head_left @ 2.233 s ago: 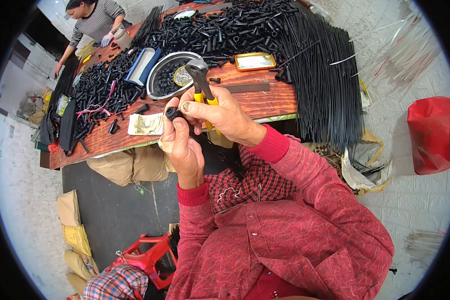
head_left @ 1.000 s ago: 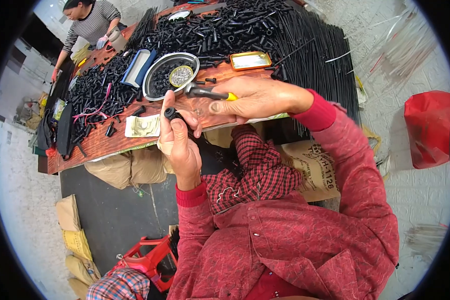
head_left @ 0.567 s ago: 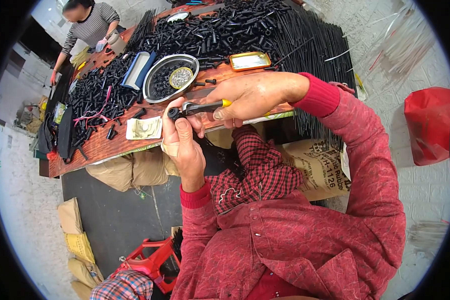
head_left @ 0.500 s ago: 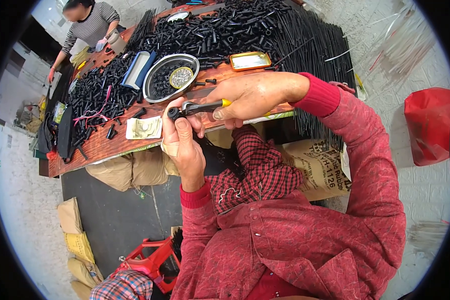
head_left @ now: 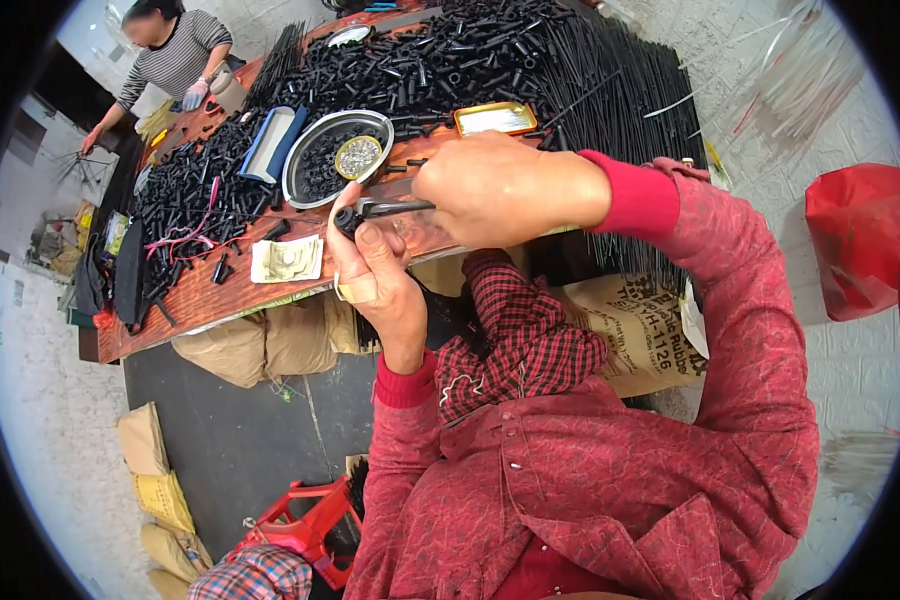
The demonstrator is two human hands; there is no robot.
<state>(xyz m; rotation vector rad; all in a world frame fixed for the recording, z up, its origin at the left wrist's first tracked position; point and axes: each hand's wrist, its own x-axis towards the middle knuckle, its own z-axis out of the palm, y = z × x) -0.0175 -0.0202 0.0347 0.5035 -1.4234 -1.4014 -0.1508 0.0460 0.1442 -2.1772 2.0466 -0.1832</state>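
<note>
My left hand (head_left: 382, 290) holds a short black rubber tube (head_left: 347, 221) upright between thumb and fingers, above the table's near edge. A strip of tape wraps the base of a finger. My right hand (head_left: 515, 188) is closed around a pair of pliers (head_left: 395, 207), its back turned up. The grip hides the handles; only the dark front part shows, with its tip at the tube's side. Beyond the hands is a round metal tray (head_left: 292, 180) of small black parts, with a round tin (head_left: 358, 157) of shiny small pieces in it.
Black tubes (head_left: 410, 75) and long thin black rods (head_left: 620, 100) cover the wooden table (head_left: 210, 290). A blue box (head_left: 275, 140), an orange-rimmed tray (head_left: 496, 118) and folded paper notes (head_left: 287, 260) lie there. A co-worker (head_left: 178, 55) stands far left. Below are sacks (head_left: 625, 335) and a red stool (head_left: 310, 525).
My right hand has rolled over, so its back faces up and the pliers' yellow handle is hidden. My left hand has shifted slightly right. The co-worker's arms have moved.
</note>
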